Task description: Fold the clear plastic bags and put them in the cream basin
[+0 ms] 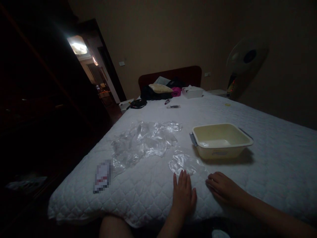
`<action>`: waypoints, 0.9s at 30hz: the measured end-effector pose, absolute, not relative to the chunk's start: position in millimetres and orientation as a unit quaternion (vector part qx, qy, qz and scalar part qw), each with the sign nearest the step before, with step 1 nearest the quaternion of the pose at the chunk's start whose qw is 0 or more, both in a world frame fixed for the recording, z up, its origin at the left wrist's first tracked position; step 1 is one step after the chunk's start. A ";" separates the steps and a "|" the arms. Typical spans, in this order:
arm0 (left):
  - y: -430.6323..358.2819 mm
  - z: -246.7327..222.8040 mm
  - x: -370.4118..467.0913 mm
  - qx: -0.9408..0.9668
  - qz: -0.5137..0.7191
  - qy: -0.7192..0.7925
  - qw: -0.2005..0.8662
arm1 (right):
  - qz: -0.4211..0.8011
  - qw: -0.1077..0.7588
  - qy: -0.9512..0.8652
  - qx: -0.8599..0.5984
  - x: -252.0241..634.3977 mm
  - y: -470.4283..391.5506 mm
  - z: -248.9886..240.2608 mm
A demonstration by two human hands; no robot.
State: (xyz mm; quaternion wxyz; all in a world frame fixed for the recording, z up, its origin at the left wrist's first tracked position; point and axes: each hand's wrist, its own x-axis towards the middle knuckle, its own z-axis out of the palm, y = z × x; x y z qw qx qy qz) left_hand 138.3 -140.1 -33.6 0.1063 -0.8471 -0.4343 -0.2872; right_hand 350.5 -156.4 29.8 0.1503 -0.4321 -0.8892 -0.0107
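- The left hand (182, 195) lies palm down, fingers straight and almost side by side, thumb spread out; its fingertips touch the near edge of a small clear plastic sheet (185, 163), thin, shiny and wrinkled.
- The right hand (224, 187) is narrow, fingers together and slightly bent, at the right end of that sheet; whether it pinches the film cannot be told.
- Beyond the left hand and to its left spreads a larger plastic sheet (148, 138), clear and crumpled, its loose folds catching the light.
- Just beyond the right hand stands a basin (236, 151), a cream rectangular tub with rounded corners, sloping walls, a smooth rim and grey handles at both ends.
- Well left of the left hand is a pixelated flat item (102, 177), pale with a red band, its detail hidden.
- Under both hands is a bed (138, 195) with a white cover quilted in soft diamonds.
- Far beyond the hands are a boxy white box (192, 93), a rolled pink cloth (176, 91), a plump pale cushion (160, 88) and a smooth, dark reddish headboard (192, 74).
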 end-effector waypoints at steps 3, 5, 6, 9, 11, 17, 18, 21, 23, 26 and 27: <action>-141.0 -34.4 136.8 -0.849 -0.294 -0.430 0.088 | 0.011 0.199 -0.859 -0.472 344.2 -151.0 29.2; -141.6 -35.5 135.6 -0.850 -0.300 -0.426 0.082 | 0.053 0.240 -0.828 -0.504 336.4 -145.0 29.3; -141.8 -36.2 135.1 -0.849 -0.303 -0.425 0.082 | 0.079 0.260 -0.812 -0.517 331.9 -141.4 29.1; -142.6 -38.0 134.1 -0.847 -0.313 -0.420 0.088 | 0.149 0.292 -0.783 -0.529 318.8 -129.4 26.1; -143.1 -38.4 133.8 -0.847 -0.315 -0.420 0.089 | 0.180 0.293 -0.774 -0.531 312.3 -122.3 22.8; -143.4 -38.6 133.7 -0.845 -0.316 -0.425 0.075 | 0.241 0.264 -0.759 -0.544 303.1 -116.2 20.9; -143.3 -39.0 133.6 -0.845 -0.317 -0.426 0.073 | 0.254 0.257 -0.755 -0.548 302.2 -117.2 21.9; -142.9 -40.5 133.2 -0.845 -0.318 -0.425 0.064 | 0.292 0.249 -0.748 -0.541 299.7 -120.7 24.6; -142.6 -41.4 132.9 -0.846 -0.317 -0.424 0.060 | 0.304 0.254 -0.743 -0.539 298.4 -122.3 24.5; -142.0 -42.3 132.8 -0.847 -0.316 -0.424 0.059 | 0.311 0.266 -0.725 -0.554 296.9 -122.1 20.7; -141.8 -42.5 132.8 -0.848 -0.316 -0.422 0.059 | 0.311 0.271 -0.717 -0.562 296.5 -121.4 18.7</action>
